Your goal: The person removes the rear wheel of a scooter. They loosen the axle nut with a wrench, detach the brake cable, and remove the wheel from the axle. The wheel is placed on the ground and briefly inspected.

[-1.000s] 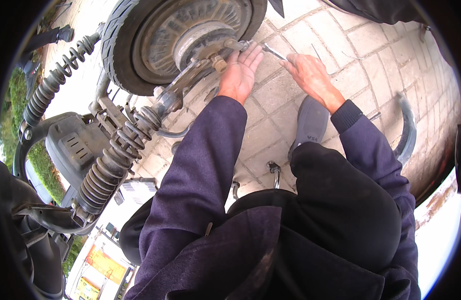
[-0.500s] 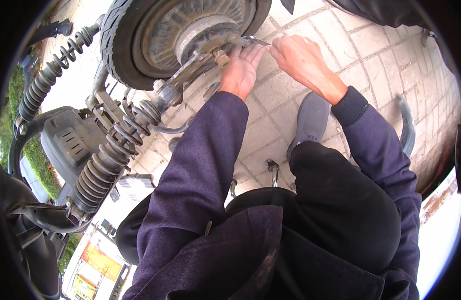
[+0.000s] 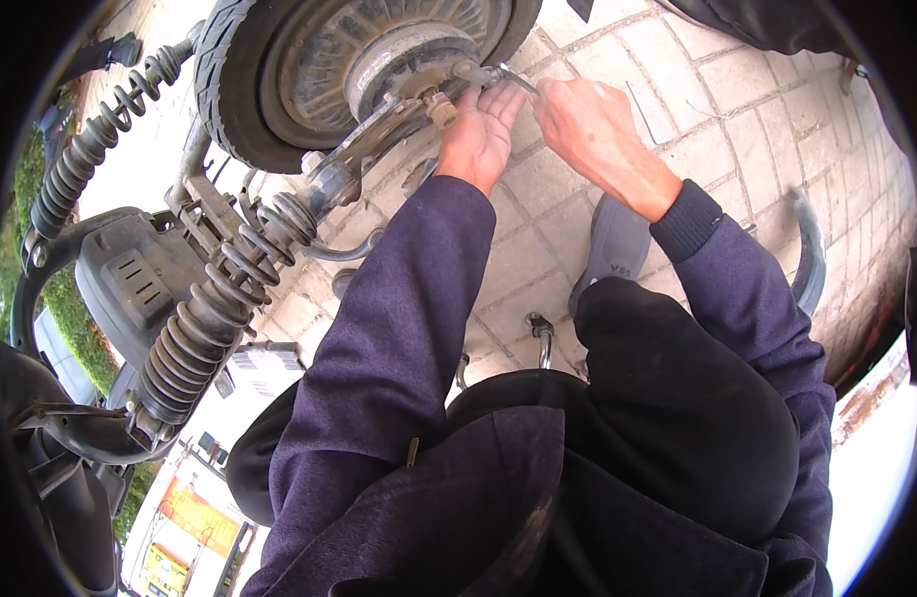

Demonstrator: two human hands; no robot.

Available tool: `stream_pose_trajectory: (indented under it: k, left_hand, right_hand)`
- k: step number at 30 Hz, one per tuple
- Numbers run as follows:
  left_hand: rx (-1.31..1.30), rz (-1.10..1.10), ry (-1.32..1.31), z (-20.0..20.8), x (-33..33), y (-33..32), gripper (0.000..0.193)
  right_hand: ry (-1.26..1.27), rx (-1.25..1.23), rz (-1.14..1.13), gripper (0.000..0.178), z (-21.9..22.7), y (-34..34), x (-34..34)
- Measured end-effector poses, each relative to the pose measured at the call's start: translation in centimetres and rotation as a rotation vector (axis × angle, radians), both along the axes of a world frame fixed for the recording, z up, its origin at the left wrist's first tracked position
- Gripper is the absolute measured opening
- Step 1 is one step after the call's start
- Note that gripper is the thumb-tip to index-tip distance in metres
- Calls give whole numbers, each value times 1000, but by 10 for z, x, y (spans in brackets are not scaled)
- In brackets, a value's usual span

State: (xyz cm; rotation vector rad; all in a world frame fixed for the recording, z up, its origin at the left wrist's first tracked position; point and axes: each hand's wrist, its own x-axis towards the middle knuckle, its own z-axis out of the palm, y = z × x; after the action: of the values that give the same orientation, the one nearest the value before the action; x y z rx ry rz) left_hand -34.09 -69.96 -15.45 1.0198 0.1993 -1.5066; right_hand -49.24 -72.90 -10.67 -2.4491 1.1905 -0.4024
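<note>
While right fingers (image 3: 553, 98) grip a metal tool (image 3: 517, 80), left fingers (image 3: 499, 105) lie outstretched; lettering (image 3: 621, 270) marks the grey shoe (image 3: 616, 237).

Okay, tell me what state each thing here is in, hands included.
Left hand: open, palm up
Right hand: closed around the metal tool
Metal tool: held, tip by the axle end
Wheel: dusty, on its axle
Nearer coil spring: uncovered, dusty
Grey shoe: worn

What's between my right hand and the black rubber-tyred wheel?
In the head view, a slim silver metal tool, your palm-up left hand and grimy metal fittings lie between your right hand and the wheel.
</note>
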Motion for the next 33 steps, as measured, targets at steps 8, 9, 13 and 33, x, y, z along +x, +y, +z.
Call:
stream_pose_trajectory:
  k: [8, 9, 13, 33]
  left_hand:
    - [63, 58, -4, 5, -2, -4, 41]
    - [69, 63, 2, 6, -2, -4, 41]
    - [80, 55, 23, 8, -1, -4, 41]
    - [-22, -45, -31, 1, 1, 0, 55]
  right_hand:
    - [210, -106, 5, 8, 3, 13, 14]
    - [223, -81, -5, 8, 4, 16, 15]
    - [176, -69, -18, 7, 4, 18, 13]
    - [217, 148, 27, 12, 18, -1, 16]
